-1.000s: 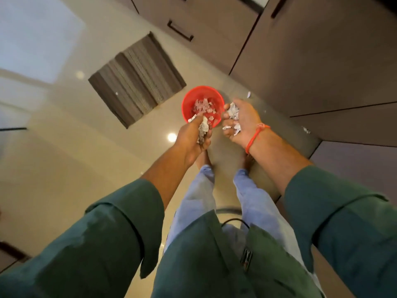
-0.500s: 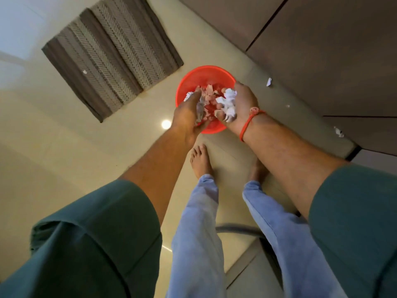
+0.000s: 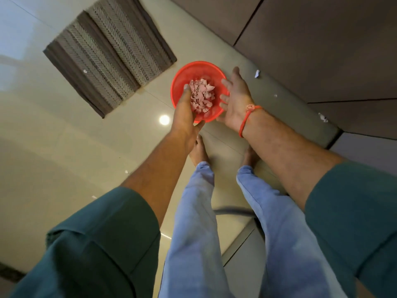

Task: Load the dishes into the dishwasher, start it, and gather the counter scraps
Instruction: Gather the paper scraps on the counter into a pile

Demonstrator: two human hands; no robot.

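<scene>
A red plastic bin [image 3: 195,70] stands on the floor in front of my bare feet, with several paper scraps [image 3: 202,96] lying in it. My left hand [image 3: 186,112] hangs over the bin's near left rim, fingers pointing down and holding nothing. My right hand [image 3: 235,97] is over the right rim with its fingers spread and its palm empty.
A grey striped mat [image 3: 107,59] lies on the glossy floor to the left of the bin. Dark cabinet fronts [image 3: 311,50] run along the right. Loose scraps [image 3: 257,73] lie on the floor by the cabinet base, another scrap [image 3: 323,118] farther right.
Both hands held crumpled paper scraps over the bin earlier. Now the scraps lie in the bin and both hands are empty with fingers spread. The view has tilted down closer to the bin.
</scene>
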